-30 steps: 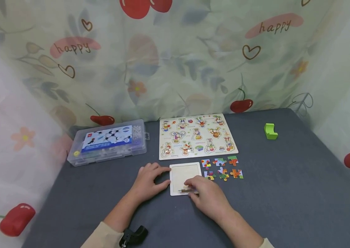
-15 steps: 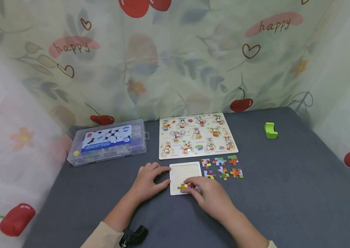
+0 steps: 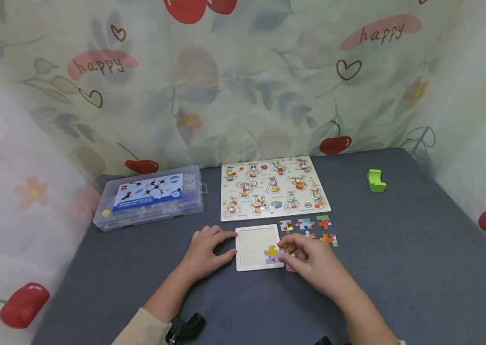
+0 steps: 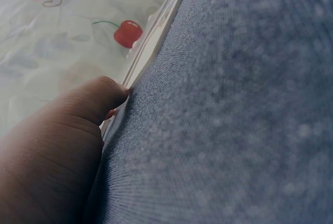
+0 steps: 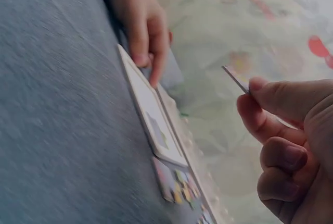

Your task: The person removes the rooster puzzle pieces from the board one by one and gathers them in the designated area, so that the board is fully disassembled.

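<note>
A small square puzzle tray (image 3: pixel 249 242) with a pale wooden base and white rim lies in front of me. At its left rim rests my left hand (image 3: pixel 206 254), thumb and forefinger spread and touching the edge; the left wrist view has the thumb (image 4: pixel 99 99) against it. My right hand (image 3: pixel 318 261) pinches a yellow and purple jigsaw piece (image 3: pixel 271 254) between thumb and fingertips, and it overlaps the tray's lower right corner. Seen edge-on in the right wrist view, the held piece (image 5: pixel 234 78) is raised off the tray.
Several loose jigsaw pieces (image 3: pixel 305 224) lie right of the tray, partly hidden by the right hand. Behind stands a picture peg board (image 3: pixel 275 189). A clear plastic case (image 3: pixel 148 197) lies back left, a green block (image 3: pixel 376 181) back right. Patterned cloth hangs behind the table.
The right hand has moved right across the tray, lifting away from its lower edge, and the pinched piece has turned to show its picture. The left hand stays put.
</note>
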`<state>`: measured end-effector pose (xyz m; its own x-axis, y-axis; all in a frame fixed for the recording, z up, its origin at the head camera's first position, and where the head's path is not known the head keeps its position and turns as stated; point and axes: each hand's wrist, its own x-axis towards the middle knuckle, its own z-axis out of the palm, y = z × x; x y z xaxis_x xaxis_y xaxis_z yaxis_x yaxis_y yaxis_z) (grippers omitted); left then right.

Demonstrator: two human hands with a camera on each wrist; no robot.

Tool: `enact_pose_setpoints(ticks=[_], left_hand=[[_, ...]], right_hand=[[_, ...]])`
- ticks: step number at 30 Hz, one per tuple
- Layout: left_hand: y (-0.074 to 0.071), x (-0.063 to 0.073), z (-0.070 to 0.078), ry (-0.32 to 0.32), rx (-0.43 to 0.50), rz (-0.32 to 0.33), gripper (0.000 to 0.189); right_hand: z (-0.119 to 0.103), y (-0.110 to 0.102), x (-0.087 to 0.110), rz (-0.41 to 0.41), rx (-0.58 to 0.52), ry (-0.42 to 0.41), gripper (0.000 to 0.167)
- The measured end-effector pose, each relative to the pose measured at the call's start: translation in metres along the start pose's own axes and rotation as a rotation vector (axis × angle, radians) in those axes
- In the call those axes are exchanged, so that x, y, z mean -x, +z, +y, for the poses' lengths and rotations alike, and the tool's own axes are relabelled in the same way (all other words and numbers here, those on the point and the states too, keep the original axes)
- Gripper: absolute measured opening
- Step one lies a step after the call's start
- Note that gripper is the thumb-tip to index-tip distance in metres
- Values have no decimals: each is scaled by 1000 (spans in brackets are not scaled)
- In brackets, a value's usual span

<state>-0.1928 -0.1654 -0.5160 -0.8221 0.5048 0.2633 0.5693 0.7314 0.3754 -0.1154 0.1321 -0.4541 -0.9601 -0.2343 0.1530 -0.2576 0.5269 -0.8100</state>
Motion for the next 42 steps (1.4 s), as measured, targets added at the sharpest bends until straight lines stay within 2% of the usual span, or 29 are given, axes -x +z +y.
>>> enact_pose_setpoints(ticks=[3, 13, 19, 25, 32, 42], left_hand=[[0, 0, 0, 1, 2, 2, 39], [2, 0, -1, 14, 2, 15, 39], [2, 0, -1, 8, 1, 11, 39], [2, 0, -2, 13, 5, 13, 38], [2, 0, -2, 12, -4, 17, 38], [0, 0, 0, 5, -1, 2, 39]], right_hand=[[3, -10, 1, -8, -25, 50, 19], [15, -37, 2, -26, -9, 152, 28], [24, -51, 6, -81, -15, 216, 30], [35, -59, 5, -149, 28, 286, 25], [45, -63, 4, -207, 93, 298, 21], [52, -58, 4, -197, 209, 312, 18]])
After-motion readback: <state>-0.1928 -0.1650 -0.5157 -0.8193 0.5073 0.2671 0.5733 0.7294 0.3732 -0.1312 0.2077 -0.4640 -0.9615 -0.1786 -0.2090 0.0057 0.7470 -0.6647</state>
